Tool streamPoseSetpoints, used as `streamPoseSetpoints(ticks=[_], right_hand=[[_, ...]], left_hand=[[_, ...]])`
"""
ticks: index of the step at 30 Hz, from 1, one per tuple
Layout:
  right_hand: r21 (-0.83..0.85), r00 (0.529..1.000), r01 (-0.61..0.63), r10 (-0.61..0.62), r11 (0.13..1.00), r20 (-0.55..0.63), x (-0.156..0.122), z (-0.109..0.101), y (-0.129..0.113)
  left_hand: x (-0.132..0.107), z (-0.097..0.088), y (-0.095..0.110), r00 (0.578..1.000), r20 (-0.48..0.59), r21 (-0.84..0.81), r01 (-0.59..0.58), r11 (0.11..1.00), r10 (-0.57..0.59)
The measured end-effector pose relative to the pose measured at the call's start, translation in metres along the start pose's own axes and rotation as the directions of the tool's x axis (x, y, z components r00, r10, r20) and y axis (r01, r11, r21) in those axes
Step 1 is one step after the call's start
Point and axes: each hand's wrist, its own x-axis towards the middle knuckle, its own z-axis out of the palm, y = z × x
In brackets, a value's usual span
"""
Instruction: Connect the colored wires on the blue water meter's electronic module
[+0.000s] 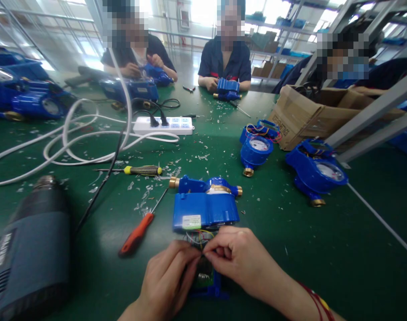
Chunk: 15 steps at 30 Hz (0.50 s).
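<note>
A blue water meter (pixel 206 209) with brass end fittings lies on the green table in front of me. Thin coloured wires (pixel 199 237) run from its near edge to a blue housing part (pixel 218 285) that holds a green circuit board (pixel 204 278). Over those wires my left hand (pixel 171 278) is closed, thumb and fingers pinched together. My right hand (pixel 241 258) pinches at the same spot, its fingertips meeting the left ones. Both appear to grip the wires; the exact strand is hidden by the fingertips.
At left stand a heat gun (pixel 32 245), an orange-handled screwdriver (pixel 136 234) and a yellow-black screwdriver (pixel 143 170). Behind are a white power strip (pixel 163 125) with looping cable, more meters (pixel 256 149), and a cardboard box (pixel 300 118). Plastic scraps litter the table (pixel 203 156). Co-workers sit opposite.
</note>
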Motion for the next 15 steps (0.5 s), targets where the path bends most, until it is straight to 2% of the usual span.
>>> streamPoseSetpoints(ticks=[5,9,15], right_hand=[[0.029,1.000,0.011,-0.010,1.000,-0.026,0.0011,0.0021,-0.0008],[0.026,0.999,-0.027,0.028,0.999,-0.025,0.0002,0.0050,0.0011],[0.080,0.999,-0.041,0.041,0.996,0.011,-0.0011,0.0014,0.0037]], left_hand=[[0.0035,0.0001,0.0022,1.000,0.005,-0.012,0.002,1.000,-0.002],[0.0038,0.0005,0.0017,1.000,0.014,-0.017,0.005,1.000,-0.005],[0.0034,-0.0014,0.0013,1.000,0.014,-0.017,0.021,1.000,-0.021]])
